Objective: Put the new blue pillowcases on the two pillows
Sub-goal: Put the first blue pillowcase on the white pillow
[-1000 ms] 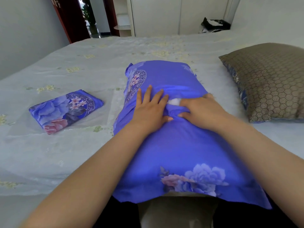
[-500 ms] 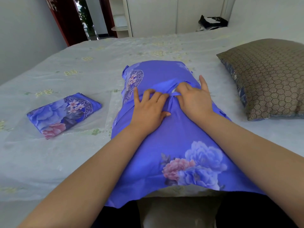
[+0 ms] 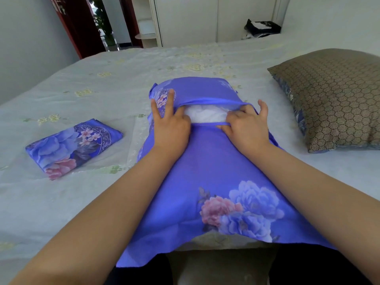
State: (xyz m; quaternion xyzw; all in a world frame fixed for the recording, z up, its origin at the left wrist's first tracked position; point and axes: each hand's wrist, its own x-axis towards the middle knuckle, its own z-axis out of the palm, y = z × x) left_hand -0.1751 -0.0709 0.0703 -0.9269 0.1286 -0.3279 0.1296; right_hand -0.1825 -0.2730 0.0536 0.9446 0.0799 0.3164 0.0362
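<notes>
Blue pillowcase (image 3: 207,161): soft, light, likely slippery; left hand (image 3: 170,128) and right hand (image 3: 246,128) pinch its slit hems, fingers curled, over white pillow (image 3: 205,115).

a home bedroom is shown: a wide bed (image 3: 102,83) spread with a pale embroidered sheet, a brown pillow (image 3: 333,95), white wardrobe doors (image 3: 195,17), a dark red doorway (image 3: 76,23).

Blue florals on a pale bed

Pillowcase (image 3: 216,161): violet-blue, pink and blue peonies; white pillow (image 3: 205,115) inside. Folded pillowcase (image 3: 72,147), nine o'clock: same print. Second pillow (image 3: 333,95), two o'clock: brown honeycomb. Bedspread (image 3: 82,95): pale, yellow-green sprigs.
</notes>
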